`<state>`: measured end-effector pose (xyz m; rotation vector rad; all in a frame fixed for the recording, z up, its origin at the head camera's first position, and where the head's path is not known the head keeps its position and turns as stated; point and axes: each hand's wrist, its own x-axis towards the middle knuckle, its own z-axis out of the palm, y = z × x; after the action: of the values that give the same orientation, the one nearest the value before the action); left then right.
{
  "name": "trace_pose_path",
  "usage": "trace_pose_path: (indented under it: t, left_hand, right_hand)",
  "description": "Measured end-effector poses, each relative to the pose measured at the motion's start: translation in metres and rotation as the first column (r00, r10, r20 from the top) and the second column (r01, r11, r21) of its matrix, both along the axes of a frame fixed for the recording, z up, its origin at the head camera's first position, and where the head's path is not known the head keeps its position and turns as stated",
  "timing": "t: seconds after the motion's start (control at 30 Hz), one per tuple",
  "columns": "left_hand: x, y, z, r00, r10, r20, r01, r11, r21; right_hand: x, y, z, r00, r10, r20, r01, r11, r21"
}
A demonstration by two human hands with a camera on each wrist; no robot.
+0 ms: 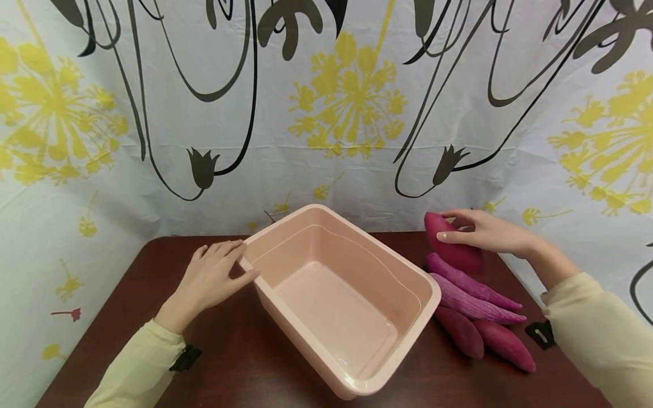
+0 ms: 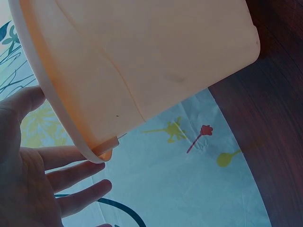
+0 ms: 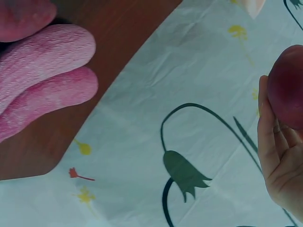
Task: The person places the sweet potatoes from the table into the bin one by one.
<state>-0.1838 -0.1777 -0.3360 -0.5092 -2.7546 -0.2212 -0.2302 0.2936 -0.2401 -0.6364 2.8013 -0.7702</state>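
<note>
A pink plastic basin (image 1: 357,252) sits turned at an angle on the table, with nothing inside it. My left hand (image 1: 211,277) touches the rim at its left corner, fingers fairly straight and spread in the left wrist view. On the right, my right hand (image 1: 484,229) holds a thick red sweet potato (image 1: 457,253) between thumb and fingers, above the far end of a pile. That pile has two long purple sweet potatoes (image 1: 474,299) and two shorter red sweet potatoes (image 1: 505,344), lying beside the basin's right corner.
The dark red-brown table (image 1: 224,351) has rounded far corners. Behind it and along both sides hangs a white sheet (image 1: 326,175) printed with yellow and dark flowers. Black bands (image 1: 186,358) show at both wrists.
</note>
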Motion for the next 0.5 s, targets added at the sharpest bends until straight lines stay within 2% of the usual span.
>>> trace_pose_path:
  t: [0.27, 0.5]
  left_hand:
    - [0.000, -0.001, 0.000, 1.000, -0.001, 0.005, 0.001, 1.000, -0.001]
    - [0.000, -0.001, 0.001, 1.000, 0.001, 0.009, -0.001, 1.000, 0.002]
  right_hand:
    - [-0.003, -0.018, 0.017, 0.997, 0.062, 0.042, -0.061, 0.998, -0.031]
    - [-0.006, -0.037, 0.027, 0.994, 0.081, 0.071, -0.081, 0.997, -0.016]
